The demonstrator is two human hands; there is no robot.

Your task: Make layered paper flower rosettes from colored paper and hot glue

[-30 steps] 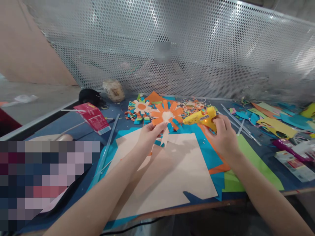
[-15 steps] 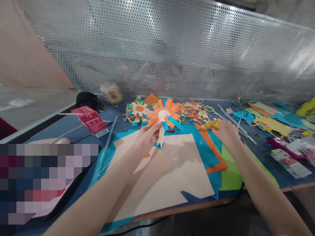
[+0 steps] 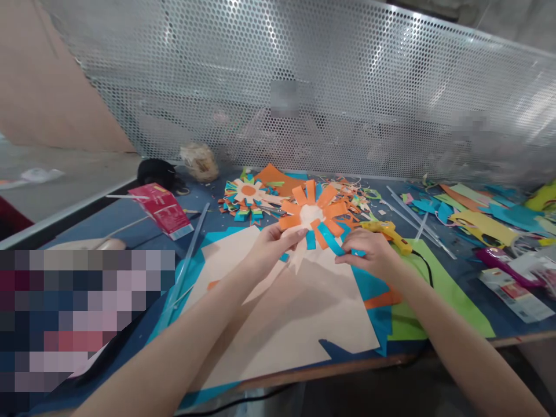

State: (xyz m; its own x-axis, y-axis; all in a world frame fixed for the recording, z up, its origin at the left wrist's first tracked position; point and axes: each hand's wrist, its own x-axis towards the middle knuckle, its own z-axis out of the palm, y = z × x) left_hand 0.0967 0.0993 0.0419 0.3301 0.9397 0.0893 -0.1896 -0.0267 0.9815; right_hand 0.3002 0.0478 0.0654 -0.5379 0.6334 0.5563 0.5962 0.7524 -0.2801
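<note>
Orange-petalled paper flower (image 3: 313,211), pale centre (image 3: 311,216), curved blue strip (image 3: 332,240), left hand (image 3: 271,250) pinching flower, right hand (image 3: 372,252) pinching strip

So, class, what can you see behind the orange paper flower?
Behind the orange paper flower, held by the left hand, tangled paper scraps show to its right and an orange sheet past its upper left. Whatever lies directly behind the flower is covered.

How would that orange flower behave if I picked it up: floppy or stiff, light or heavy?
The orange flower is probably light: the left hand just pinches it near its lower edge. Its petals, thin separate strips, would likely crease if pushed. The blue strip curving to the right hand suggests bendy, paper-like material.
</note>
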